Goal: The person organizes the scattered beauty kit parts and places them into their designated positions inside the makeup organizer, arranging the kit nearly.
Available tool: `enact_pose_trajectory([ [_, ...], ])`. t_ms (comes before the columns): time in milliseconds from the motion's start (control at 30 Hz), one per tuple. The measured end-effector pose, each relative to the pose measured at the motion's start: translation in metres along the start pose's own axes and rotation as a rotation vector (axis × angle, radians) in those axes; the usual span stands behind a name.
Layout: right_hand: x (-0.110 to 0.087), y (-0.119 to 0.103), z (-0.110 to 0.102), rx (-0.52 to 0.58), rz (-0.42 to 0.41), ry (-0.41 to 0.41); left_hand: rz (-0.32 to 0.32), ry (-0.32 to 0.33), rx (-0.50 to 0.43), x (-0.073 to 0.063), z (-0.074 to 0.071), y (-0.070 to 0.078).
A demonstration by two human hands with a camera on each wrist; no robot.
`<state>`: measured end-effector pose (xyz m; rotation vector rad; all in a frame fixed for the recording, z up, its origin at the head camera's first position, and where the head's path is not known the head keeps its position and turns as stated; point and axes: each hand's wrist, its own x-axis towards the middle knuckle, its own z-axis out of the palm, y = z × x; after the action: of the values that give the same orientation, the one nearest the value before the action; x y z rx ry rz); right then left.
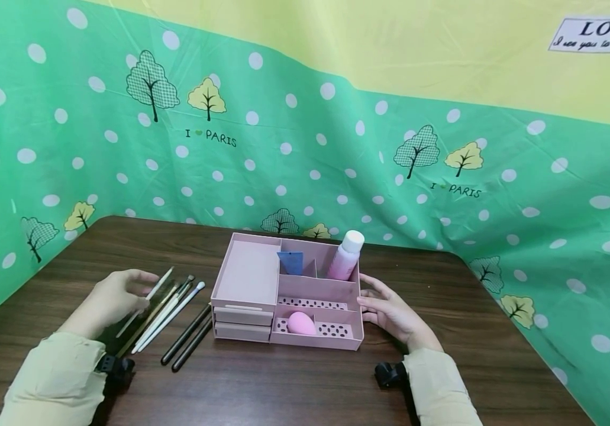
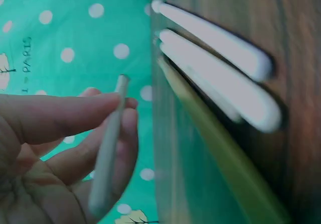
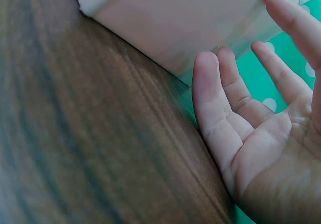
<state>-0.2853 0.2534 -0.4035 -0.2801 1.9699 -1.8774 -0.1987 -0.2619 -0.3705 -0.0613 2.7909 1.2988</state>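
My left hand (image 1: 107,299) pinches a slim, pale-handled makeup brush (image 2: 105,163) between thumb and fingers, raised a little over the table's left side. Just right of it lie white-handled brushes (image 1: 170,319) and a gold-handled brush (image 2: 215,138). Against the right side of a pink desktop organizer (image 1: 246,269), my right hand (image 1: 397,316) rests its fingertips with the fingers extended. In the right wrist view, the organizer's smooth side wall (image 3: 165,30) is close to the thumb and fingers.
Two black-handled brushes (image 1: 186,334) lie between the white ones and the organizer. In the organizer are a pink bottle (image 1: 343,263) with a white cap, a blue item (image 1: 293,263) and a pink makeup sponge (image 1: 302,324). A green polka-dot cloth (image 1: 294,148) hangs behind the table.
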Motion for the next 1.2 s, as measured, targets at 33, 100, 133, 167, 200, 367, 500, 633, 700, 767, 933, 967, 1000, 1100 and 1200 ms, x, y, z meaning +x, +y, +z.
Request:
enact_pose_trajectory([
  [33,0.0,0.0,0.0,-0.002,0.001,0.002,0.018,0.008,-0.007,0.0,0.0,0.002],
  [100,0.0,0.0,0.0,-0.004,0.003,0.009,0.056,0.022,-0.012,0.0,0.001,0.005],
  [133,0.0,0.0,-0.001,-0.004,0.003,0.012,0.073,0.027,-0.01,0.0,0.001,0.007],
  [167,0.0,0.0,-0.001,-0.005,0.004,0.014,0.085,0.032,-0.008,0.0,0.002,0.009],
  [200,-0.001,0.0,-0.001,-0.007,0.006,0.018,0.098,0.036,0.002,-0.001,0.002,0.011],
  [367,-0.002,-0.001,-0.001,-0.006,0.014,0.028,0.102,0.033,0.013,-0.004,0.003,0.02],
  [500,-0.002,-0.001,0.0,-0.002,0.014,0.032,0.106,0.028,-0.024,-0.007,0.004,0.028],
  [633,-0.001,-0.001,0.001,0.008,0.009,0.019,0.141,0.035,-0.045,-0.011,0.004,0.036],
  [700,0.0,0.0,0.001,0.015,0.007,0.011,0.165,0.043,-0.041,-0.013,0.004,0.04],
  [767,0.0,0.0,0.002,0.018,0.009,0.01,0.194,0.052,-0.028,-0.015,0.004,0.044],
  [933,0.001,0.002,0.002,0.01,0.015,0.016,0.223,0.058,-0.095,-0.021,0.006,0.058],
  [967,0.001,0.002,0.002,0.008,0.016,0.015,0.231,0.057,-0.118,-0.022,0.007,0.061],
  [1000,0.001,0.002,0.002,0.005,0.016,0.015,0.231,0.058,-0.137,-0.023,0.007,0.065],
  [1100,0.0,0.002,0.001,0.001,0.015,0.014,0.248,0.055,-0.199,-0.025,0.01,0.078],
  [1200,0.0,0.001,0.001,-0.005,0.011,0.018,0.258,0.055,-0.244,-0.025,0.016,0.092],
])
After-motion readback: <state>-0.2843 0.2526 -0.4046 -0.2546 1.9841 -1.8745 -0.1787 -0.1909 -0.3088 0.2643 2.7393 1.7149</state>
